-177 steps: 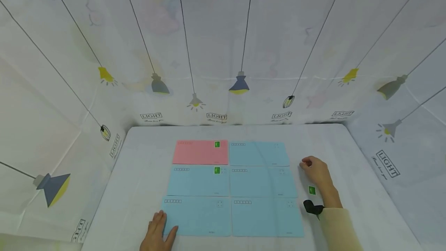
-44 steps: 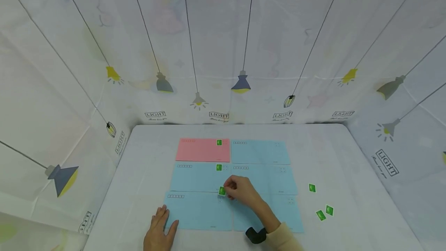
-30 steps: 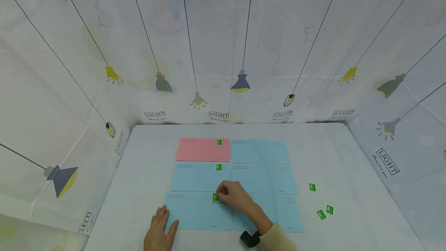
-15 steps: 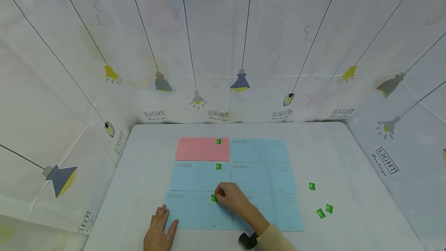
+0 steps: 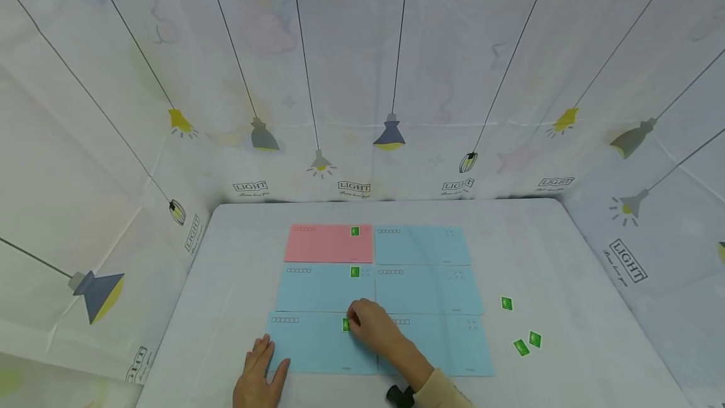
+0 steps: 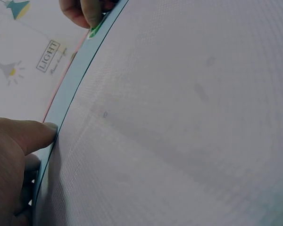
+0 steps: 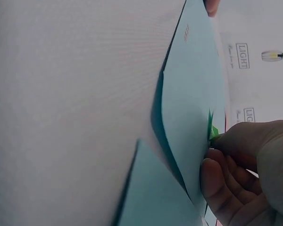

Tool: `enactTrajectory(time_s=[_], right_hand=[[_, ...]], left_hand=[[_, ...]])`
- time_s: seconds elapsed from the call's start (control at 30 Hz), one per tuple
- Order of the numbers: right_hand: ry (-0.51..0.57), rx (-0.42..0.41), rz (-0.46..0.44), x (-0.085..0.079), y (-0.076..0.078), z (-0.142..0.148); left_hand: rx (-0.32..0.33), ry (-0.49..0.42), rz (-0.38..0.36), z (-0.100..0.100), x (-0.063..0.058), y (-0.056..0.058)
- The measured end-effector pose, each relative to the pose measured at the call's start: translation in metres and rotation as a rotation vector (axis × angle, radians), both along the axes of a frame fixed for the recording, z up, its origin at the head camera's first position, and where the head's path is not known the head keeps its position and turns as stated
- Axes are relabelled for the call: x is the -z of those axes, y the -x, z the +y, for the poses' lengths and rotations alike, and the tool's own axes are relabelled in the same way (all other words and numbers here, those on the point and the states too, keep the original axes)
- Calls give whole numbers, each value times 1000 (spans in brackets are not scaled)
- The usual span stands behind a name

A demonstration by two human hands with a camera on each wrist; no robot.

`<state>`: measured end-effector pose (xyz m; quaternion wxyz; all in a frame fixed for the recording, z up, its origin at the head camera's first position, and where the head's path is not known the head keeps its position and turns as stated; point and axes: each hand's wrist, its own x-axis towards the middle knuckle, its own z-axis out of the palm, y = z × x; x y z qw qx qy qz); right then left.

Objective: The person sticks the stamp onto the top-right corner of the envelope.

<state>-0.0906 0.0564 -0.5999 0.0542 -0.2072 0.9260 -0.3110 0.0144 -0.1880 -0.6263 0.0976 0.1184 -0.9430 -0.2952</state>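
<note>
A: Head view first. Where's the green stamp (image 5: 346,325)?

B: On the upper right part of the lower-left blue envelope (image 5: 317,348), just left of the right hand (image 5: 372,329), at its fingertips.

A: That's the relation to log?

B: I'd say so: stamp against that corner. Any printed box there is behind the hand, so can't tell the offset.

A: Long axis?

B: Can't tell, fingers cover part of it.

A: Nearer hand?

B: Right, touching it. Left hand (image 5: 260,375) is well apart, fingers straight, thumb out wide, resting at the envelope's left end. Three loose stamps (image 5: 535,339) lie on the table (image 5: 578,307), off to the right.

A: Left wrist view?

B: Left thumb (image 6: 37,134) at the envelope's near edge, apart from its fingers; nothing gripped there. Up top, the right hand's fingers are on a green sliver.

A: Right wrist?

B: Best for the grip. Thumb and finger narrow, pinching the stamp. A green bit pokes out past the thumb tip and looks tilted up from the paper; can't tell if the rest lies flat. Envelope's near edge looks bowed off the table; the lower-right blue envelope (image 7: 155,197) is just beside it.
</note>
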Motion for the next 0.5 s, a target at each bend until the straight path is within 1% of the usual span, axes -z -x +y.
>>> enactTrajectory(time_s=[0.07, 0.23, 0.5], right_hand=[[-11, 5, -1, 1, 0, 0], [-19, 9, 20, 4, 0, 0], [-4, -8, 89, 4, -2, 1]], left_hand=[[0, 3, -1, 0, 1, 0], [9, 24, 35, -1, 3, 0], [18, 31, 75, -1, 4, 0]])
